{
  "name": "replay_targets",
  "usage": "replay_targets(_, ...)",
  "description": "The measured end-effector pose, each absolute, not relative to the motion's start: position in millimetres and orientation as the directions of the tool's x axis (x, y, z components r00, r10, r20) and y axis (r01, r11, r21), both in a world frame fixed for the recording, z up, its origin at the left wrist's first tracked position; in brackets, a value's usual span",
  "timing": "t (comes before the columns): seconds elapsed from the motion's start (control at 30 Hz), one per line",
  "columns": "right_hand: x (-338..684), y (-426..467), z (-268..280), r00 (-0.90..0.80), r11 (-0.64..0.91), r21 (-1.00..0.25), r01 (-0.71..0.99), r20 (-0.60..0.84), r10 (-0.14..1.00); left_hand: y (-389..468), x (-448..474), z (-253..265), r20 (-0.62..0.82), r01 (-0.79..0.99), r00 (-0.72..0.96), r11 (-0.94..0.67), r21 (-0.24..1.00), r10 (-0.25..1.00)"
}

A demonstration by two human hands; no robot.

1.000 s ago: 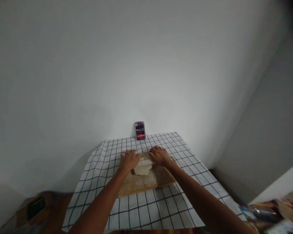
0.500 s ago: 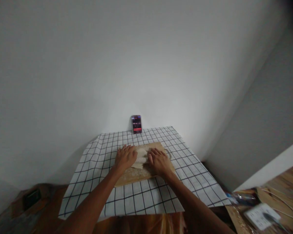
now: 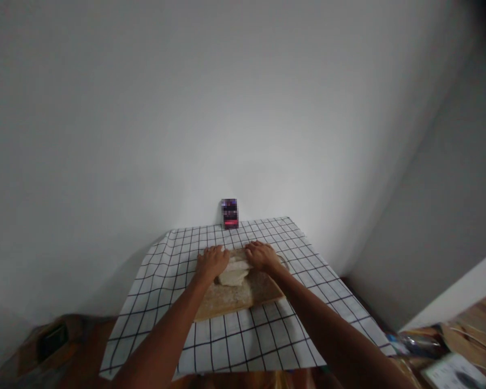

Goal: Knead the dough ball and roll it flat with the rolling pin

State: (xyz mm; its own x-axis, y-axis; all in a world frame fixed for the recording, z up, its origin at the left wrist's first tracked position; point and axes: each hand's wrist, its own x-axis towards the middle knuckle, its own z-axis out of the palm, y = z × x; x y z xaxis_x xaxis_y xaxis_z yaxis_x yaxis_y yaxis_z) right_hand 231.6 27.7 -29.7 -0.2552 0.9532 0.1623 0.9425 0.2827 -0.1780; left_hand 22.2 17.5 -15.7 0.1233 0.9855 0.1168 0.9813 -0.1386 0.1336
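My left hand (image 3: 214,261) and my right hand (image 3: 261,255) lie palms down over the two ends of a pale, floury rolling pin (image 3: 238,263), fingers bent over its far side. Only the pin's middle shows between them; its ends are hidden under the hands. Beneath and just in front of the pin lies a flat piece of off-white dough (image 3: 232,278). The dough rests on a wooden board (image 3: 237,300) dusted with flour. Both hands are near the board's far part.
A black-and-white checked cloth (image 3: 154,302) covers the table. A blurred phone-like object (image 3: 229,214) leans against the wall behind. At lower right are a white power strip (image 3: 453,373) and clutter; a brown box (image 3: 44,348) stands at lower left.
Both hands have moved away from me across the board with the rolling pin, uncovering more of the board's near part. The view has also shifted slightly.
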Motion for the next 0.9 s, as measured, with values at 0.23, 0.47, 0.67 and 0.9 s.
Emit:
replay_targets(0.23,235,3,-34,-0.254,0.289,-0.190,0.938,0.191,0.948,0,26,-20,0.213,0.986,0.111,-0.134,0.099,0.971)
replay_targets(0.47,236,-40,-34,-0.255,0.292,-0.201,0.935,0.192,0.948,-31,26,-24,0.284,0.970,0.136,-0.186,0.157,0.949)
replay_targets(0.67,234,-61,-40,-0.212,0.252,-0.237,0.938,0.183,0.960,-52,25,-28,0.292,0.964,0.193,-0.236,0.120,0.937)
replay_targets(0.9,232,-59,-41,-0.213,0.257,-0.217,0.942,0.206,0.955,-48,23,-35,0.323,0.965,0.208,-0.247,0.086,0.923)
